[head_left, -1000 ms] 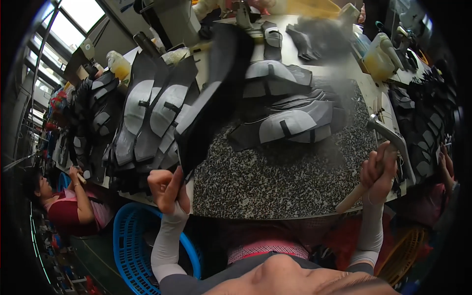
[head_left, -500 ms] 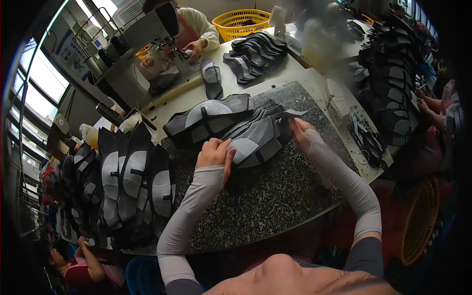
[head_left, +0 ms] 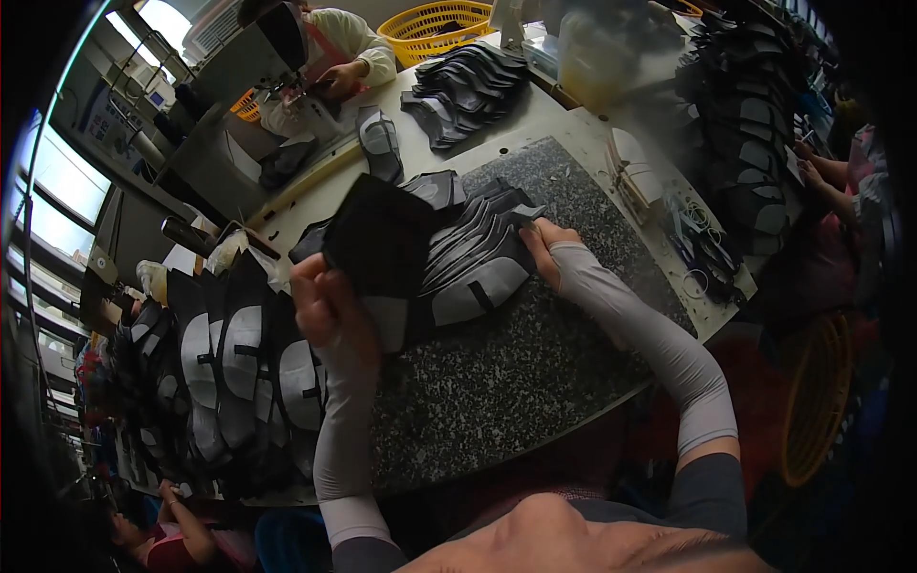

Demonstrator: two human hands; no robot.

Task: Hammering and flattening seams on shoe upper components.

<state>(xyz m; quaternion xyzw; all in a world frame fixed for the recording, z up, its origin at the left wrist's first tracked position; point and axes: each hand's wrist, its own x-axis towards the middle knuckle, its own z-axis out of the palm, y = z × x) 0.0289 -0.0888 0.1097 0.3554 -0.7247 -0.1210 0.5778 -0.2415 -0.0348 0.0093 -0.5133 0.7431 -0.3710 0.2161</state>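
Note:
My left hand is closed on the edge of a black fabric piece, perhaps a shoe-upper part, which is raised and tilted over the worktop. A light grey patch shows at its lower corner. Under and beside it, a fanned stack of similar black-and-grey pieces lies on the speckled stone slab. My right hand pinches the right end of that stack, thumb and fingers pressed together. Another bundle of pieces lies just behind, partly hidden by the raised piece.
More pieces stand in rows at the left. A wavy stack and a single piece lie farther back, near a sewing machine with a co-worker. Scissors and cords lie right; a yellow basket stands behind.
My left hand has lifted a piece off the stack and moved left, turning its dark side up. My right hand stays at the stack's right end. The whole view has shifted slightly.

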